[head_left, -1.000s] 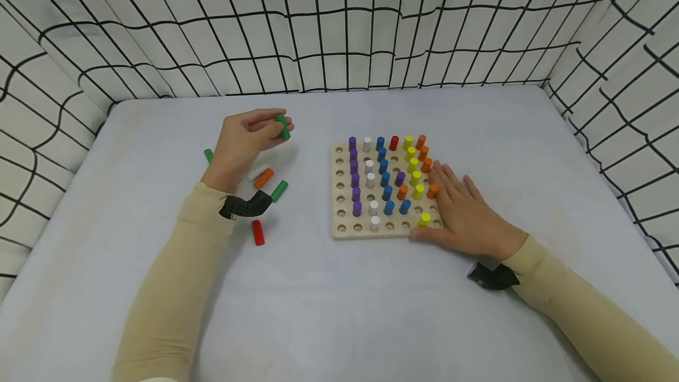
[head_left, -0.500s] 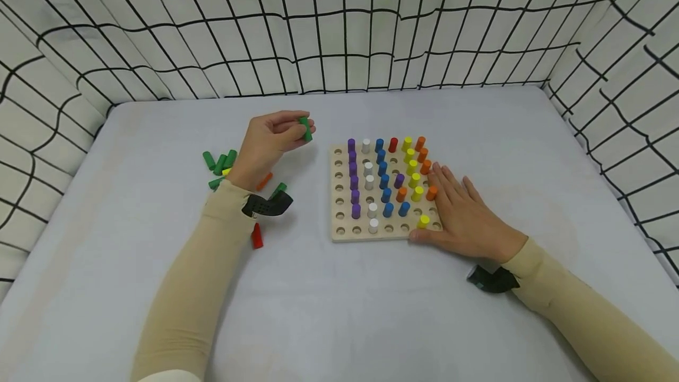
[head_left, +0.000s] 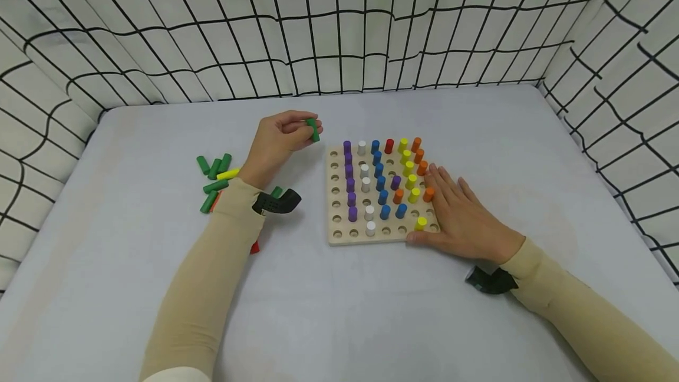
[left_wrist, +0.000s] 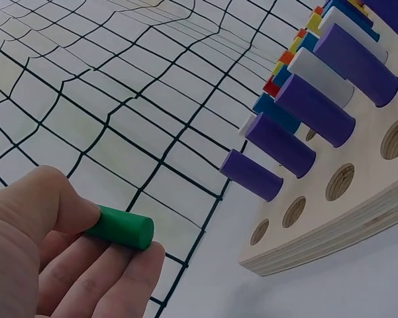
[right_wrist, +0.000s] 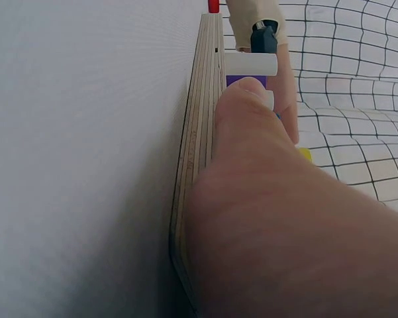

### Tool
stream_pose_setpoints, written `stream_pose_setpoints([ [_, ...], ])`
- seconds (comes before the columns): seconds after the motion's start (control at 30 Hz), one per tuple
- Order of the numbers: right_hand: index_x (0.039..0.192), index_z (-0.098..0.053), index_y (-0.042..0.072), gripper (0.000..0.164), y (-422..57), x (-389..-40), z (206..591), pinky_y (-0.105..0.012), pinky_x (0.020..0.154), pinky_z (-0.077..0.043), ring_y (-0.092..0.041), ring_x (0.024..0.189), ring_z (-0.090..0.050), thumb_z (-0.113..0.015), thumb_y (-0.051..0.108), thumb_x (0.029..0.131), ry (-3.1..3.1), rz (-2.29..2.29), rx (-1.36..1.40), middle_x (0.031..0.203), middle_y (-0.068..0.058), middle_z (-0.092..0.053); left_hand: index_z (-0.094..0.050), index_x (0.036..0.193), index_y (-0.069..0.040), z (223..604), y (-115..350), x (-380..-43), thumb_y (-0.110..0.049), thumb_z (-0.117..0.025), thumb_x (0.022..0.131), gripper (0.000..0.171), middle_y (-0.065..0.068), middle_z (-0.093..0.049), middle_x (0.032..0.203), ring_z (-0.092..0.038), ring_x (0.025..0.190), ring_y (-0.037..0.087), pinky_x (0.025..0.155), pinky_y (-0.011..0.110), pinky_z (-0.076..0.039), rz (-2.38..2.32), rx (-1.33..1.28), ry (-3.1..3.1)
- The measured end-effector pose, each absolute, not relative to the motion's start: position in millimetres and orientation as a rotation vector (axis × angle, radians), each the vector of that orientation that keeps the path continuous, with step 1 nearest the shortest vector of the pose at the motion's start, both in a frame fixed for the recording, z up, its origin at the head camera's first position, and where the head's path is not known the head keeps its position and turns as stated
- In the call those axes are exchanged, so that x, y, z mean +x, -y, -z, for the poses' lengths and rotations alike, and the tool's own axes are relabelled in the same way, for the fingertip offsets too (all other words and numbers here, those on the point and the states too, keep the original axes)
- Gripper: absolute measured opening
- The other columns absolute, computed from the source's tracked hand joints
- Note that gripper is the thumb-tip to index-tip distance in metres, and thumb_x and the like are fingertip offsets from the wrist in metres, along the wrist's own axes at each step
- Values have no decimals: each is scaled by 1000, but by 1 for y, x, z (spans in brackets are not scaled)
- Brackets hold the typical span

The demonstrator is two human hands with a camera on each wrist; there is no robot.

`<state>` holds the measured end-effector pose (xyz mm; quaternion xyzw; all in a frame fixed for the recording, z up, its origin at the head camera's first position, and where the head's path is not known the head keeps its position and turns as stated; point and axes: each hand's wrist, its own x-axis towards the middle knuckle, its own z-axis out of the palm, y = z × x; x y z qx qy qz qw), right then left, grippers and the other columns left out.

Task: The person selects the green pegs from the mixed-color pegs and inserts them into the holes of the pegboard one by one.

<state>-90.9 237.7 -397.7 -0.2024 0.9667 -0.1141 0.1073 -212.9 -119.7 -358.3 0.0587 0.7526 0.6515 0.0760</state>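
Note:
My left hand (head_left: pixel 281 143) pinches a green peg (left_wrist: pixel 122 227) between thumb and fingers, held above the table just left of the wooden pegboard (head_left: pixel 339 240). On the board stand columns of purple (head_left: pixel 350 185), white, blue (head_left: pixel 381 183), yellow (head_left: pixel 411 181) and orange pegs, with one red peg (head_left: pixel 389 146) at the back. The leftmost column of holes is bare. My right hand (head_left: pixel 467 217) rests along the board's right edge, fingers straight, thumb at its front corner. In the right wrist view the thumb (right_wrist: pixel 245 119) lies against the board's edge.
Several loose green pegs (head_left: pixel 214 168) lie on the white table left of the board, with a yellow peg (head_left: pixel 228 174) among them. A red peg (head_left: pixel 255 247) is partly hidden by the left forearm. A black wire grid (head_left: pixel 318 34) surrounds the table's back and sides.
My left hand has moved right toward the board with the green peg, uncovering loose pegs behind it. The right hand stays at the board's edge. The view shifts slightly.

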Motion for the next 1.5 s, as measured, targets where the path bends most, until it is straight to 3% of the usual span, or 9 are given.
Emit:
stream_pose_setpoints([
  [0.3,166,-2,3,127,-235,-90,396,-68,130,-9,-38,165,-1,-54,85,85,-2835,342,-605,176,-15,3,-66,132,-3,366,116,-213,-15,-68,99,35,10,-75,123,-69,126,34,95,24,-61,-2040,141,-2160],
  [0.5,166,3,5,129,-237,-92,394,-65,131,-7,-36,165,1,-54,86,84,-2811,328,-567,176,-12,8,-64,135,0,367,111,-215,-15,-69,99,39,10,-76,122,-72,122,27,95,24,-61,-2002,175,-2177],
  [0.97,165,2,2,127,-238,-91,392,-67,131,-7,-38,165,1,-54,84,86,-2805,322,-577,176,-13,9,-63,140,-10,372,101,-217,-15,-67,99,41,11,-75,129,-75,109,12,100,27,-60,-1834,209,-2269],
  [1.23,165,1,3,127,-238,-92,395,-65,132,-8,-36,165,2,-55,84,85,-2815,324,-580,176,-13,9,-71,130,-16,374,99,-215,-21,-69,98,32,6,-75,127,-73,111,12,108,33,-56,-1711,205,-2368],
  [1.5,165,4,4,126,-238,-92,393,-65,131,-8,-37,165,1,-55,83,86,-2807,337,-583,176,-13,9,-71,130,-13,378,97,-216,-18,-71,98,33,6,-75,128,-73,115,13,107,32,-56,-1690,254,-2404],
])
